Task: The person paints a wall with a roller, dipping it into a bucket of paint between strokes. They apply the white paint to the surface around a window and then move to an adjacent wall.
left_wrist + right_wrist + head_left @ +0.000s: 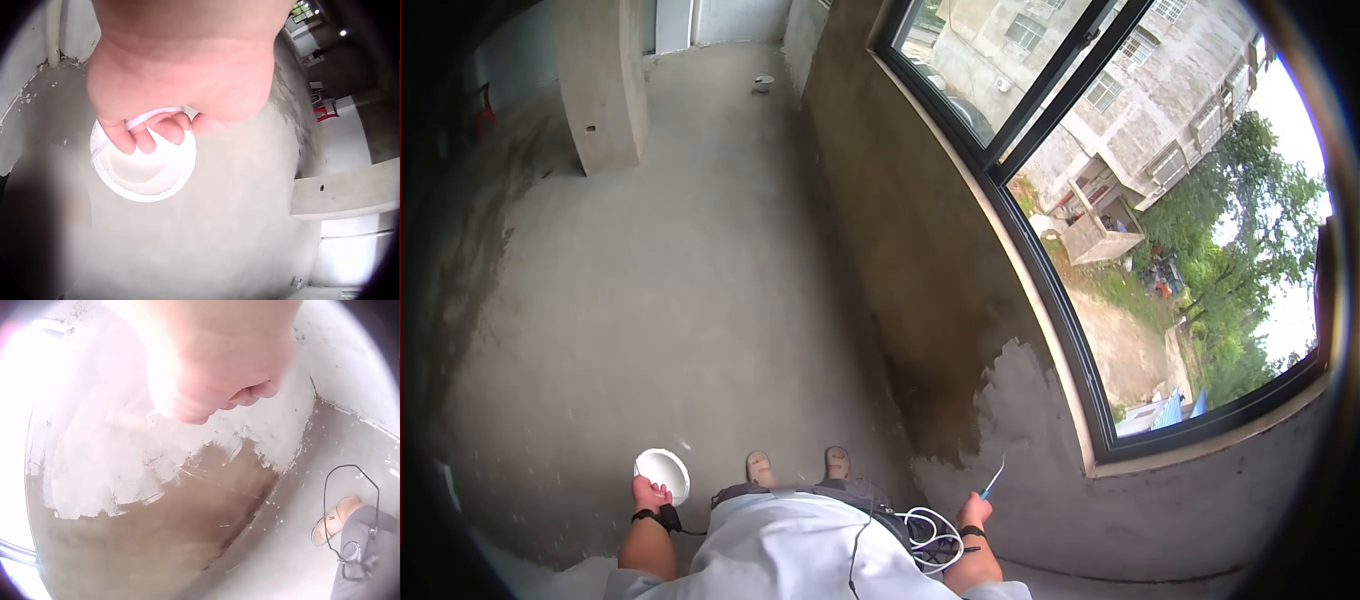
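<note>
A white bucket (663,474) hangs at the person's left side, its handle gripped by the left hand (650,494). In the left wrist view the fingers of the left hand (153,128) curl round the white handle above the bucket (144,172), which has pale material inside. The right hand (974,512) holds a thin tool (994,480) with a bluish handle, its blade raised towards the wall. In the right wrist view the right hand (219,387) has its fingers curled, and most of the tool is hidden. Pale coating (119,469) covers part of the brown wall (156,550).
A large black-framed window (1040,260) is on the right above the low wall. A concrete pillar (600,90) stands at the upper left. A small white container (763,85) sits on the far floor (670,280). White cable (930,540) hangs at the person's waist.
</note>
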The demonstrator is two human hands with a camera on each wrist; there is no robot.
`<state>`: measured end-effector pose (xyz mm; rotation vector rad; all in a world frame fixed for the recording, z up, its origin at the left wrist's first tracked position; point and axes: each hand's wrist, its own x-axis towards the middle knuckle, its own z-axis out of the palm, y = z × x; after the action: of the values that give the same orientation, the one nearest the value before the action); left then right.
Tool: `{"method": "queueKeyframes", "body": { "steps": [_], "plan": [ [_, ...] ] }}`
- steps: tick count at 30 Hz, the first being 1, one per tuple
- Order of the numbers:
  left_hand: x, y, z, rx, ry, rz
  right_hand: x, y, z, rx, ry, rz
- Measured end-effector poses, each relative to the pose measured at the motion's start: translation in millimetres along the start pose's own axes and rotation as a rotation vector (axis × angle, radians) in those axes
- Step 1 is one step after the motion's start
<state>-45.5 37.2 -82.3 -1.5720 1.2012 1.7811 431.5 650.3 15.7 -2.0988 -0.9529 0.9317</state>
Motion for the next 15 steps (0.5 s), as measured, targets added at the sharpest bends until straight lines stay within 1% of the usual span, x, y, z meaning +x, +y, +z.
{"method": "queueKeyframes", "body": {
  "steps": [2,5,6,8,9,11,12,14,15],
  "plan": [
    [-6.2,2.3,6.1,-0.008,0.033,0.032,7.5,2.8,1.5,-0.082,-0.006,-0.086],
    [-7.2,0.4,8.0,-0.035,0.033,0.042,35.5,11.9,20.2,-0.104,-0.050,-0.125],
    [-6.8,0.2,4.9,-0.047,0.036,0.042,35.3,1.6,23.0,-0.106,-0.060,-0.132],
    [-7.8,-5.1,-3.0,-0.042,0.029,0.060,30.5,-21.9,28.0,0.071,-0.281,0.246],
    [-15.5,-8.4,-4.1,-0.054,0.034,0.064,34.5,-26.4,35.0,0.099,-0.339,0.285],
    [-35.7,-11.2,-9.1,-0.125,0.114,0.065,38.7,-37.1,49.9,0.085,-0.384,0.304],
    [-43.7,-15.8,-12.6,-0.147,0.122,0.072,40.9,-44.0,59.9,0.073,-0.420,0.323],
    [-56.1,-25.8,-28.4,-0.122,0.084,0.090,40.7,-56.0,80.3,0.059,-0.452,0.298],
    [-58.5,-34.4,-36.4,-0.148,0.099,0.099,39.5,-59.9,89.4,0.055,-0.459,0.278]
  ]
}}
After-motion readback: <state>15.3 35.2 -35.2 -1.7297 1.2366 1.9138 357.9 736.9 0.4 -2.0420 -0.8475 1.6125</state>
